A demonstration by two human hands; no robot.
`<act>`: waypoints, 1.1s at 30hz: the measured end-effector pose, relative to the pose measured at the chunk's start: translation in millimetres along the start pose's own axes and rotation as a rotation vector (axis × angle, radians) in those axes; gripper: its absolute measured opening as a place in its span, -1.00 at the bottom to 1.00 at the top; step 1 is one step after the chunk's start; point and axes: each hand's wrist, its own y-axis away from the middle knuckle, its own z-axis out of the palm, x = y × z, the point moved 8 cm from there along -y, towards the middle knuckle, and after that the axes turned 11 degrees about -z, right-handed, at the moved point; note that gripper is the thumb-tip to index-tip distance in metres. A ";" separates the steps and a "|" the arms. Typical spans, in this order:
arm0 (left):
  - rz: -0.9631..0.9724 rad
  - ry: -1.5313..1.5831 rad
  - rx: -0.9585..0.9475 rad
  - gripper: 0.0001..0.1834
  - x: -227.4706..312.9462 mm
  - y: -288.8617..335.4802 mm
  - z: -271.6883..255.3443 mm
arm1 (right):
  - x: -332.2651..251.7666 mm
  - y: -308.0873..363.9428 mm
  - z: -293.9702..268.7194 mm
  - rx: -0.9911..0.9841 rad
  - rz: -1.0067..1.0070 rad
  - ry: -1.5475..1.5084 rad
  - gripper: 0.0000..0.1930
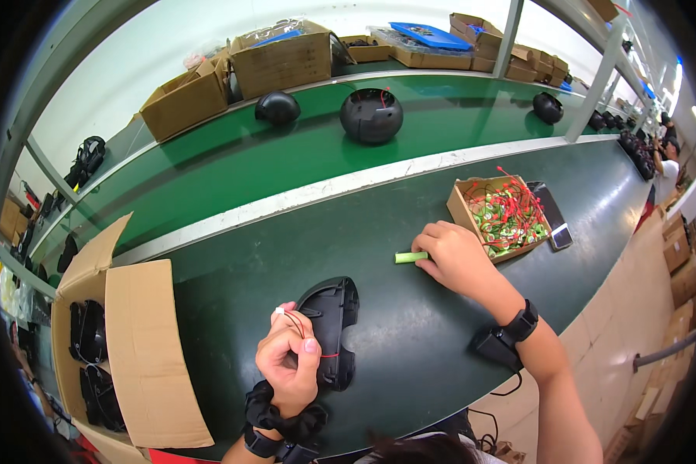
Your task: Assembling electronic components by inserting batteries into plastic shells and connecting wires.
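My left hand [288, 357] is closed around thin red and black wires, with a small white connector [279, 311] poking out above the fingers. Under and beside that hand lies a hollow black plastic shell [334, 321], its open side facing up. A red wire runs from the fist across the shell. Over the middle of the bench, my right hand [455, 254] grips a green cylindrical battery [410, 257] by one end. Just beyond the right hand stands a cardboard box [462, 205] full of green batteries with red and black leads.
A phone [562, 237] lies by the battery box. At left, an open carton [151, 348] holds black shells. Beyond the bench's pale rail, a green conveyor [301, 158] carries a round black housing [371, 120] and other black parts. Cartons [282, 62] line the back shelf.
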 end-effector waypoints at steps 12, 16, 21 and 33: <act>-0.463 0.454 0.031 -0.60 -28.2 -1.3 1.1 | -62.2 2.6 -29.4 0.391 -0.326 -0.466 -0.80; -0.469 0.456 0.037 -0.60 -30.0 -1.6 3.0 | -68.3 6.8 -34.1 0.388 -0.328 -0.407 -0.79; -0.411 0.400 0.037 -0.62 -19.0 5.7 6.0 | -72.5 7.3 -36.4 0.412 -0.330 -0.351 -0.82; -0.178 0.181 -0.007 -0.64 -1.1 12.3 13.4 | -87.8 14.7 -45.9 0.334 -0.287 -0.222 -0.82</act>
